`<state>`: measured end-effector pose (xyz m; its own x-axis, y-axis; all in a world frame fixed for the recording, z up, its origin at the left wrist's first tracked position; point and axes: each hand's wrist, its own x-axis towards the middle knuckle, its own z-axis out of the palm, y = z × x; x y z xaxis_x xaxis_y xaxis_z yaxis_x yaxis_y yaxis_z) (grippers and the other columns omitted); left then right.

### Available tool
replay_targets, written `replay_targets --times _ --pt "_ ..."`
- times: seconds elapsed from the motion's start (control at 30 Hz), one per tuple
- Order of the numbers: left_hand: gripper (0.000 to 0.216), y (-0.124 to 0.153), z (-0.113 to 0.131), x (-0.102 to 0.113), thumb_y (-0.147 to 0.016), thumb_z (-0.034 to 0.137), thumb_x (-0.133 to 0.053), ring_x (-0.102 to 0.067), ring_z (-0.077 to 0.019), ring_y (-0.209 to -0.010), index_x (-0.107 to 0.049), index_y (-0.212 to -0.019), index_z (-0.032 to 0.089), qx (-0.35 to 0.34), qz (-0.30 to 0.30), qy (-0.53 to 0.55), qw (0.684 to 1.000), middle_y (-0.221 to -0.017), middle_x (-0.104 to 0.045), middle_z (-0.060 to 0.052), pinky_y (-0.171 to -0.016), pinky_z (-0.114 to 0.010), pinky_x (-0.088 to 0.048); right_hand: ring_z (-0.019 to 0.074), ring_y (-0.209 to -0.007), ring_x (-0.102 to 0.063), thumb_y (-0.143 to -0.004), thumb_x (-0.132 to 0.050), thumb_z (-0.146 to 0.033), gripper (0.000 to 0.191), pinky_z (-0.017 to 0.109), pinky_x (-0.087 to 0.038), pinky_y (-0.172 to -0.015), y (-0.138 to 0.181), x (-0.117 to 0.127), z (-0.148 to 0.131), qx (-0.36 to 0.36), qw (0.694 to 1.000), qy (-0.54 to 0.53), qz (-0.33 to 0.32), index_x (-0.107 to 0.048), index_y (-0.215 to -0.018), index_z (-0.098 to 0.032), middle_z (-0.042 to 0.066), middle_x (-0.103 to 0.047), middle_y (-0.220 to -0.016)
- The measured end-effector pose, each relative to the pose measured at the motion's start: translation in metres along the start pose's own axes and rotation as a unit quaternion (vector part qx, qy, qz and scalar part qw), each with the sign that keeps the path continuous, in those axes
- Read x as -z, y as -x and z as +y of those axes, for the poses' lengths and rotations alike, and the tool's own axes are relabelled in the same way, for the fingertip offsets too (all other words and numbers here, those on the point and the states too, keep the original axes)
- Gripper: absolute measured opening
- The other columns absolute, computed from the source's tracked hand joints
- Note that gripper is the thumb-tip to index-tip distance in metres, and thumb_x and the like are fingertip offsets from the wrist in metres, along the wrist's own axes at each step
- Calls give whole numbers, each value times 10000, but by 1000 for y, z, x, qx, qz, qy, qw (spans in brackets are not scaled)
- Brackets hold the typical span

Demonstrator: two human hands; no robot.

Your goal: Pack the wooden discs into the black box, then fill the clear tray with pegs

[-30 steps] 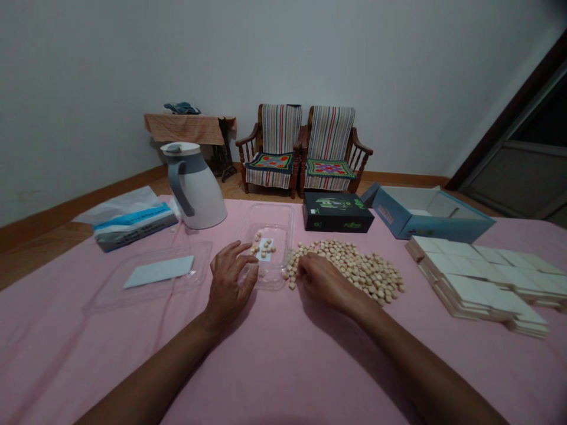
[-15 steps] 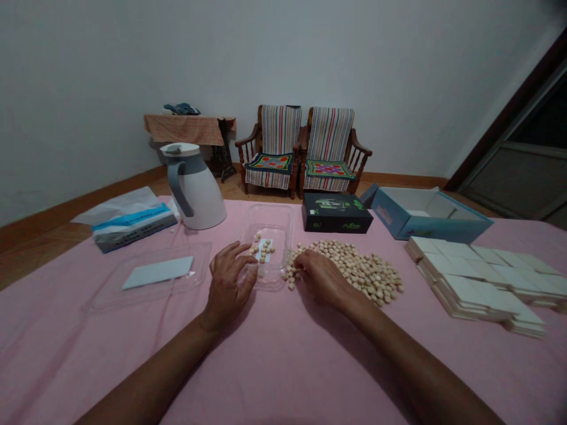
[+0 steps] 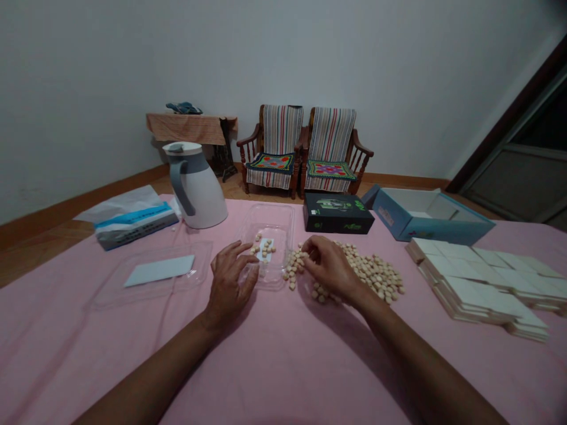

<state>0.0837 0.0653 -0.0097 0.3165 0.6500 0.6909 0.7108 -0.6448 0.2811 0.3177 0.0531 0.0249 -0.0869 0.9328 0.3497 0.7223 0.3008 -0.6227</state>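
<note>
My left hand (image 3: 230,282) rests on the near left corner of a clear plastic tray (image 3: 283,219), fingers spread against its rim. A few small tan pieces (image 3: 264,249) lie in the tray on a white slip. My right hand (image 3: 330,267) is lifted over the left end of a heap of tan pieces (image 3: 372,273) on the pink tablecloth, its fingertips pinched together on some of them.
A clear lid with a white card (image 3: 159,270) lies to the left. A white jug (image 3: 195,186), a blue-and-white pack (image 3: 135,223), a black box (image 3: 337,213) and an open blue box (image 3: 425,213) stand behind. Stacked cream tiles (image 3: 482,280) fill the right.
My right hand has risen from the table and shifted slightly toward the tray, uncovering pieces that lay beneath it. My left hand has stayed on the tray corner.
</note>
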Motion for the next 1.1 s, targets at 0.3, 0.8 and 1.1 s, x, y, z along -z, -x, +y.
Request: replay_targets --times 0.3,0.8,1.1 --pt "171 -2 0 0 -902 274 -471 -462 -275 -1227 -620 -946 201 -2 5 0 1000 -1191 -617 -98 -1000 -497 -355 125 -705 -626 -782 -543 -128 135 237 -442 -651 0 -1 -6 -9 987 -158 17 -613 -885 -179 15 -666 -802" --pt "173 -1 -1 0 -900 271 -473 -454 -275 -1232 -623 -956 204 -4 2 -1 1000 -1196 -614 -96 -1006 -500 -343 146 -740 -552 -865 -451 -166 167 251 -302 -606 25 -22 -7 32 957 186 -221 -617 -855 -160 83 -638 -855" --pt "178 0 -1 -1 -899 282 -468 -443 -267 -1251 -620 -964 217 15 -4 0 1000 -1220 -608 -86 -1014 -494 -341 124 -715 -619 -790 -546 -175 231 238 -438 -645 0 11 -12 3 987 -162 -18 -601 -1014 -171 35 -679 -857"
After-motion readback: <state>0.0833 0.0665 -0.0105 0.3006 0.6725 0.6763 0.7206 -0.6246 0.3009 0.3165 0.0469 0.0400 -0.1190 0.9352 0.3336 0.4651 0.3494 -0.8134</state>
